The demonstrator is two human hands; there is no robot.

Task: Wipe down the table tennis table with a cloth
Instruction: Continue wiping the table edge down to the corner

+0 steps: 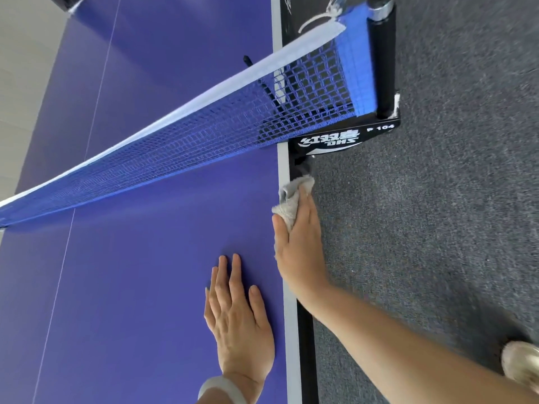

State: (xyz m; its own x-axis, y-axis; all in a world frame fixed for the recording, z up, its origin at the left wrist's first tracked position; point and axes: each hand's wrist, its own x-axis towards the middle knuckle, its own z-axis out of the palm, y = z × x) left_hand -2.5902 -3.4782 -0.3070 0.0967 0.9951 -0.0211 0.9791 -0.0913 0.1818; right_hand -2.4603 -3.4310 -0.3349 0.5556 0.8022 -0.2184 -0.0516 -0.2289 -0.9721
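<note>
Fingers (306,204) of R hand (297,252) curled over cloth (290,201), gripping it vs. side edge of table (131,301); thumb laid along white border strip (287,287) on top. Cloth: grey-beige, bunched under fingertips & palm, poking out ahead of fingertips toward net clamp (329,139); touching clamp or not, cannot tell. L hand (237,316) flat on blue top just beside R wrist, fingers straight, holding nothing; grey wristband (218,389) at wrist. Net (175,147) stretched across table beyond both hands, fixed to black post (383,68). Grey carpet (437,228) beside table; pale shoe (522,365) at lower rt.
</note>
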